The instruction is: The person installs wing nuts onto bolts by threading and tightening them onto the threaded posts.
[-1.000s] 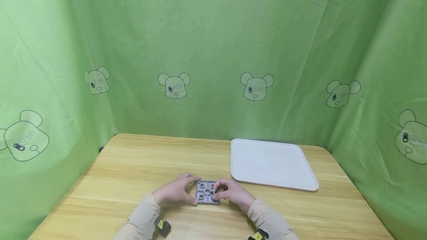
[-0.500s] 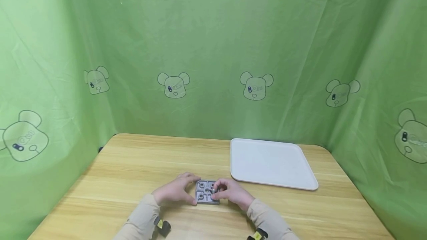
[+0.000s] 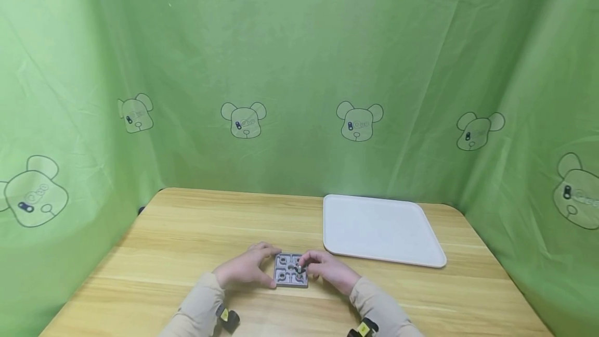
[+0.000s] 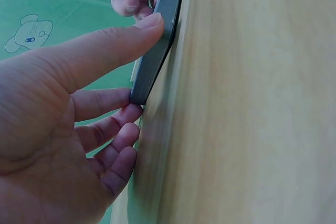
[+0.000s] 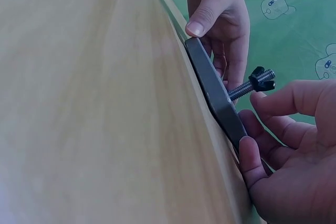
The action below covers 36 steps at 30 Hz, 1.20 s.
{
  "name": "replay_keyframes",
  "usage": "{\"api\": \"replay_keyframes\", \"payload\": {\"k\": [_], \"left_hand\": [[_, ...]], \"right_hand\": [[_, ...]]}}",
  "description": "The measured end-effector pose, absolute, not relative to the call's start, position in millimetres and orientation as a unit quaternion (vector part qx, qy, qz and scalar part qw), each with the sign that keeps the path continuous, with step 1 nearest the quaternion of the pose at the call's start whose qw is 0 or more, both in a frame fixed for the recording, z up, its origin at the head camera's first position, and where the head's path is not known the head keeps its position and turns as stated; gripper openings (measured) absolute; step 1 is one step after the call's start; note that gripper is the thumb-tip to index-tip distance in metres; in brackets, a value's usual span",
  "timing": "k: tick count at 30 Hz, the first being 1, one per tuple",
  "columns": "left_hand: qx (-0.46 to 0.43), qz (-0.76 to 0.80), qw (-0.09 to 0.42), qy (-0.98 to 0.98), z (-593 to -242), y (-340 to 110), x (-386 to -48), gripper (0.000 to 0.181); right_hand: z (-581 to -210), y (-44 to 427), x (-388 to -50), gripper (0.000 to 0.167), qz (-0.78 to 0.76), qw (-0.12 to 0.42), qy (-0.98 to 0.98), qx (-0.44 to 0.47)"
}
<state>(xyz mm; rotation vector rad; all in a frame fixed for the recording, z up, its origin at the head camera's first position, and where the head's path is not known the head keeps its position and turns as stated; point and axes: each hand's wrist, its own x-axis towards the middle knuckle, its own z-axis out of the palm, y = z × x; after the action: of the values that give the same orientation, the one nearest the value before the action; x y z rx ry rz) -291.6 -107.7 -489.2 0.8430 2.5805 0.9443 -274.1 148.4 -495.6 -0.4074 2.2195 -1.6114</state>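
Note:
A grey square plate (image 3: pixel 287 270) with recessed pockets and several holes lies on the table. From it rises a threaded bolt (image 5: pixel 241 91) carrying a black wing nut (image 5: pixel 262 80) near its free end. My left hand (image 3: pixel 245 268) holds the plate's left side, thumb on the near corner and fingertips at the far one. At the right side is my right hand (image 3: pixel 329 270). Its index finger (image 5: pixel 286 100) is close beside the wing nut; whether they touch is unclear. Its thumb (image 5: pixel 251 156) lies against the plate's edge, apart from the nut.
A white tray (image 3: pixel 381 229) lies behind and to the right on the wooden table (image 3: pixel 224 217). Green printed curtains (image 3: pixel 299 160) stand around the table's back and sides. Each sleeve bears a dark strap with a yellow patch.
My right thumb has moved off the wing nut, which it pinched with the index finger before, so the nut shows more now. The left hand and the plate have stayed put.

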Motion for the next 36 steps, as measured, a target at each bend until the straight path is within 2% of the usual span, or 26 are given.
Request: {"api": "replay_keyframes", "payload": {"k": [15, 36], "left_hand": [[0.291, 0.335, 0.139, 0.885, -488.2, -107.8, -290.8, 0.087], [0.286, 0.335, 0.142, 0.887, -486.4, -107.6, -289.5, 0.087]], "right_hand": [[-493.6, 149.3, -272.9, 0.032, -0.564, 0.187, 0.791, -0.145], [-492.9, 147.4, -272.6, 0.028, -0.568, 0.186, 0.788, -0.148]]}}
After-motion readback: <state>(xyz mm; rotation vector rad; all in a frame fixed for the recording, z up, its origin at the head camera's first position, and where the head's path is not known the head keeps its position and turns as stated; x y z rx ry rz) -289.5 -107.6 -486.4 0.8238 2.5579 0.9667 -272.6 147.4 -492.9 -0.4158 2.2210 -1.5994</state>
